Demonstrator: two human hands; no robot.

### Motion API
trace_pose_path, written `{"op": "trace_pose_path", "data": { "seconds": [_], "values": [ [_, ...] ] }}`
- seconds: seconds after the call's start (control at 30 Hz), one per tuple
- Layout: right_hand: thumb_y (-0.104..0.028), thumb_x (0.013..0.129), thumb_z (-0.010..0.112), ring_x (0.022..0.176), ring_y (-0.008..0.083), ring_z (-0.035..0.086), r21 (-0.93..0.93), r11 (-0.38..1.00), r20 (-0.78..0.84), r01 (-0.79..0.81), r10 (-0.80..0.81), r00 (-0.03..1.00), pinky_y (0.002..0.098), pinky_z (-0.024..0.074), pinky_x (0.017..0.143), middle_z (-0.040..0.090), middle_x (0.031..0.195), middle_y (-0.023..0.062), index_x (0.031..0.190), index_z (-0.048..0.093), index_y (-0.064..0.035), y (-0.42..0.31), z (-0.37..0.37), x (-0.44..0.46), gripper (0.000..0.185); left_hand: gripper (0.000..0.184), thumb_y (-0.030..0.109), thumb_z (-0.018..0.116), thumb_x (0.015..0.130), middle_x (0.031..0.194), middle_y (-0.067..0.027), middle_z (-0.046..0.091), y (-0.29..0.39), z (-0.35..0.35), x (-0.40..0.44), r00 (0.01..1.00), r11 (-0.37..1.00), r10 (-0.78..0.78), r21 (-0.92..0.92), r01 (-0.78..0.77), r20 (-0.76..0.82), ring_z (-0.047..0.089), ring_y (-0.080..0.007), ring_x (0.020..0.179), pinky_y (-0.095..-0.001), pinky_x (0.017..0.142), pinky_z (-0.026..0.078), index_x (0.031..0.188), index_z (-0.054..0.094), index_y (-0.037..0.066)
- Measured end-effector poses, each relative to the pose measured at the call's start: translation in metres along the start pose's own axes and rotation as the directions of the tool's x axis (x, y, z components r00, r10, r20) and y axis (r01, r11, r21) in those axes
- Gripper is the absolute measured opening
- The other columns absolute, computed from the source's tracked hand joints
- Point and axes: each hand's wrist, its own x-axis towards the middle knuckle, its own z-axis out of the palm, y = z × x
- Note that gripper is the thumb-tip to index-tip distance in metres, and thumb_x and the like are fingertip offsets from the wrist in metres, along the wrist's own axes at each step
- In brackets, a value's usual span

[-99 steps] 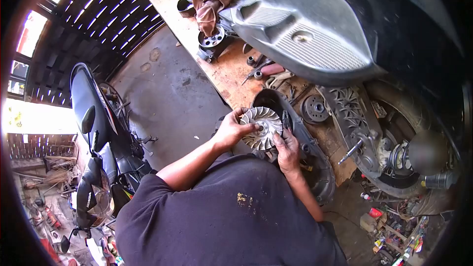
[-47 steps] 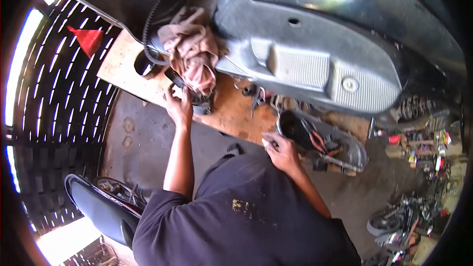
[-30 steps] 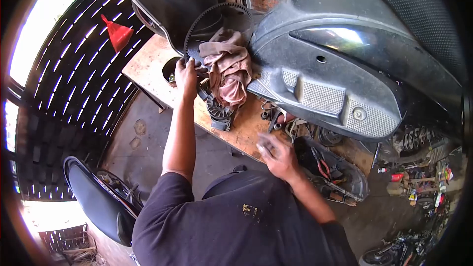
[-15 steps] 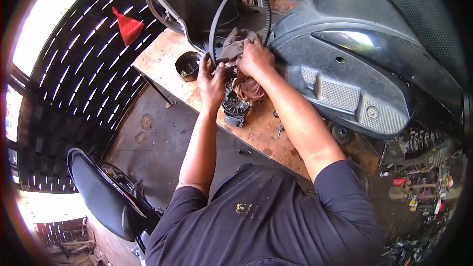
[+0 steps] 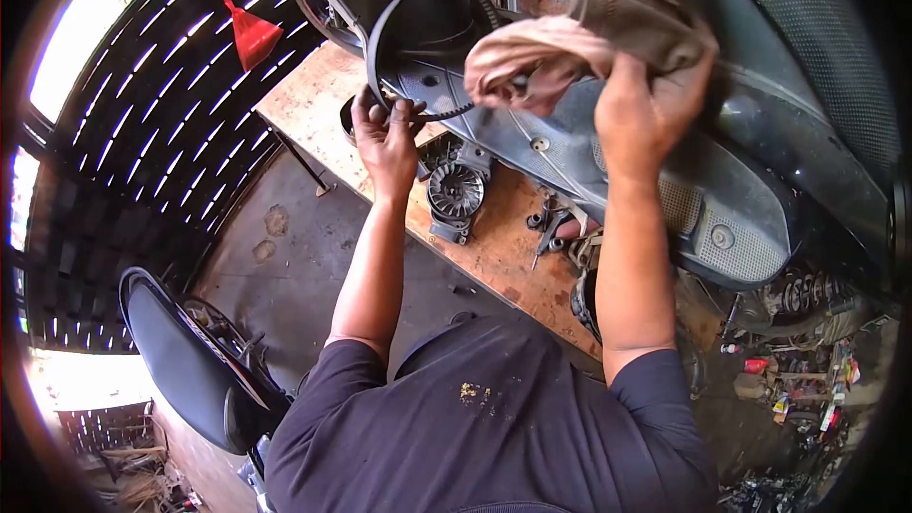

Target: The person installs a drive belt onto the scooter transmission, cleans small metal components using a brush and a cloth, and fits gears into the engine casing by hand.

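A black toothed drive belt (image 5: pixel 374 49) stands up in a loop from my left hand (image 5: pixel 388 150), its lower edge pinched between thumb and fingers. My right hand (image 5: pixel 651 123) is raised over the scooter's footboard, closed on a bunched brown and pink rag (image 5: pixel 635 28). The rag is clear of the belt. Below and between my hands, a finned metal fan (image 5: pixel 456 191) in its housing sits on the wooden bench. Partly behind my left hand is a round black cover (image 5: pixel 348 120).
The grey scooter body (image 5: pixel 760 123) lies along the bench's far side. On the wooden bench (image 5: pixel 503 261) are small tools and parts (image 5: pixel 549 236). A red funnel-shaped bag (image 5: pixel 255 38) hangs by the slatted wall. A motorcycle seat (image 5: pixel 185 361) stands at lower left.
My right hand has lifted the rag away from the belt, up and to the right, uncovering the fan and small parts. My left hand and the belt have shifted slightly left.
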Motion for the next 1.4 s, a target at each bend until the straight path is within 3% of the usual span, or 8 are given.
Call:
{"op": "trace_pose_path", "data": {
  "seconds": [0.23,0.3,0.43,0.57,0.83,0.93,1.03,1.4],
  "values": [
    [-0.009,0.075,0.061,0.107,0.0398,0.050,-0.438,0.855,0.278,0.278,-0.165,0.946,0.0448,0.0387,0.096,0.050,0.116,0.0237,0.117,0.051,-0.0007,0.058,0.009,-0.027,0.044,0.049,0.004,0.053,0.094,0.102,-0.0149,0.062,0.038,0.002,-0.014,0.933,0.935,0.351,0.076,-0.346,-0.079,0.067,-0.0236,0.088,-0.0300,0.071,0.055,0.137,0.029,0.003],
    [-0.009,0.075,0.060,0.112,0.0363,0.050,-0.666,0.269,0.613,0.696,-0.334,0.716,0.0444,0.0389,0.096,0.052,0.123,0.0197,0.123,0.051,-0.0038,0.074,0.020,-0.045,0.050,0.050,0.003,0.051,0.095,0.102,-0.0173,0.062,0.057,-0.004,-0.020,0.905,0.911,0.410,0.098,-0.400,-0.119,0.067,-0.0261,0.088,-0.0328,0.071,0.056,0.138,0.026,0.004],
    [-0.020,0.070,0.070,0.108,0.0297,0.052,-0.626,0.776,0.478,0.077,0.304,0.824,0.0378,0.0436,0.091,0.056,0.115,0.0181,0.114,0.060,-0.0101,0.107,0.036,-0.095,0.047,0.049,0.008,0.050,0.096,0.099,-0.0128,0.062,0.084,-0.023,-0.023,0.873,0.879,0.468,-0.031,-0.476,-0.142,0.067,-0.0292,0.087,-0.0437,0.076,0.059,0.139,0.028,0.012],
    [-0.025,0.067,0.075,0.116,0.0357,0.050,-0.934,0.351,0.315,0.065,0.723,0.615,0.0464,0.0434,0.095,0.048,0.128,0.0147,0.112,0.063,-0.0131,0.108,0.061,-0.097,0.048,0.048,0.011,0.050,0.097,0.095,-0.0112,0.063,0.104,-0.038,-0.034,0.904,0.883,0.400,-0.200,-0.424,-0.148,0.067,-0.0294,0.085,-0.0464,0.077,0.058,0.140,0.028,0.013],
    [-0.021,0.075,0.070,0.114,0.0350,0.049,-0.711,0.696,0.312,-0.102,0.441,0.841,0.0391,0.0459,0.090,0.047,0.119,0.0197,0.124,0.054,-0.0104,0.054,0.035,-0.085,0.053,0.044,0.015,0.047,0.098,0.099,-0.0101,0.058,0.116,-0.059,-0.080,0.987,0.928,0.156,-0.336,-0.163,-0.048,0.063,-0.0265,0.090,-0.0484,0.082,0.053,0.140,0.032,0.014],
    [-0.036,0.093,0.055,0.097,0.0243,0.061,0.191,0.621,0.536,-0.760,0.583,0.611,0.0361,0.0487,0.082,0.059,0.111,0.0173,0.124,0.050,-0.0031,0.016,0.004,-0.084,0.045,0.045,0.015,0.046,0.098,0.101,-0.0108,0.058,0.105,-0.063,-0.097,0.999,0.944,0.050,-0.328,-0.040,0.021,0.062,-0.0268,0.091,-0.0489,0.083,0.053,0.140,0.031,0.014],
    [-0.061,0.095,0.028,0.090,0.0182,0.061,0.495,0.508,0.615,-0.705,0.368,0.698,0.0293,0.0473,0.077,0.060,0.106,0.0146,0.137,0.035,-0.0001,-0.021,-0.026,-0.081,0.074,0.045,0.013,0.048,0.097,0.108,-0.0130,0.058,0.079,-0.067,-0.112,0.996,0.972,-0.053,-0.226,0.066,0.066,0.064,-0.0282,0.093,-0.0472,0.079,0.055,0.139,0.031,0.012],
    [-0.012,0.092,0.056,0.088,0.0226,0.063,-0.255,0.792,0.469,-0.554,0.603,0.646,0.0305,0.0480,0.077,0.063,0.099,0.0162,0.122,0.053,0.0025,-0.091,-0.150,-0.148,0.033,0.035,0.018,0.052,0.097,0.116,-0.0134,0.059,0.045,-0.078,-0.138,0.961,0.961,-0.273,0.058,0.270,0.042,0.063,-0.0247,0.097,-0.0413,0.084,0.055,0.128,0.047,0.002]
  ]
}}
